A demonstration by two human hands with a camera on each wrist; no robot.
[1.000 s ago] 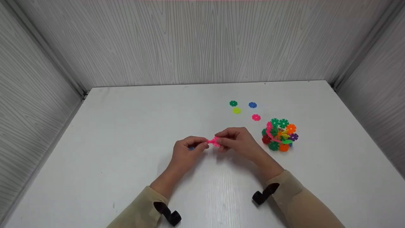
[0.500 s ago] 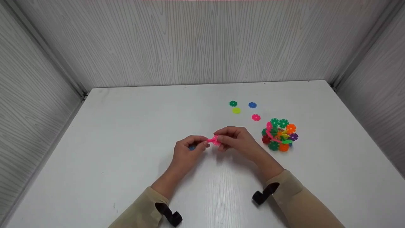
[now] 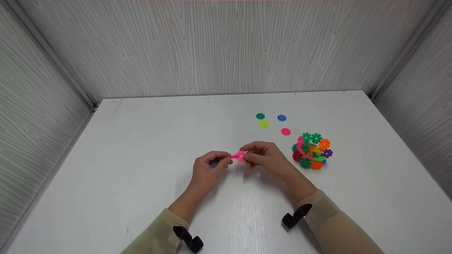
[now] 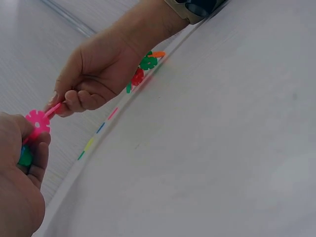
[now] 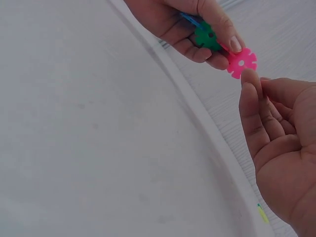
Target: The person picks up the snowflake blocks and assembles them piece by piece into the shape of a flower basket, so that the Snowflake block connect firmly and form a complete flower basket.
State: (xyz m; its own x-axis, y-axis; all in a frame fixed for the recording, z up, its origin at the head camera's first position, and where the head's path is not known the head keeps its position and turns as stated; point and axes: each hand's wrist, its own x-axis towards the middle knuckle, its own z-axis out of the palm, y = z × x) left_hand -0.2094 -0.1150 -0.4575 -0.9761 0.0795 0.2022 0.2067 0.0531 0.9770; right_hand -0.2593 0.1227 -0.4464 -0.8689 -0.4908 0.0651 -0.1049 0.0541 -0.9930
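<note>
Fingers of the left hand (image 3: 206, 172) curl in, thumb against forefinger, pinching a pink flower disc (image 3: 233, 156) that looks nearly edge-on from above. Just to its right, the thumb and forefinger of the right hand (image 3: 267, 157) pinch a second pink disc (image 3: 240, 156), turned more face-up. The two discs meet rim to rim, set crosswise, in the small gap between both sets of fingertips, raised off the table (image 3: 141, 141). I'd judge them to be mid-join; whether the notches are fully seated I can't tell.

Behind the left fingertips, inside the curl of that hand, are a green disc (image 5: 206, 37) and a blue disc (image 5: 191, 20). They may be part of the same small chain or merely tucked there; the fingers hide it.

As for what is done, a many-coloured cluster (image 3: 311, 152) of linked discs sits on the table to the right of the right fingers, near that hand but apart from the pink pair. Beyond the right fingertips lie four unattached pieces: a loose green disc (image 3: 260, 116), a yellow disc (image 3: 264, 124), a loose blue disc (image 3: 281, 118) and, nearest the cluster, a loose pink disc (image 3: 285, 131). To my eye most of the linking is done, with the piece in hand and those four outside the cluster.
</note>
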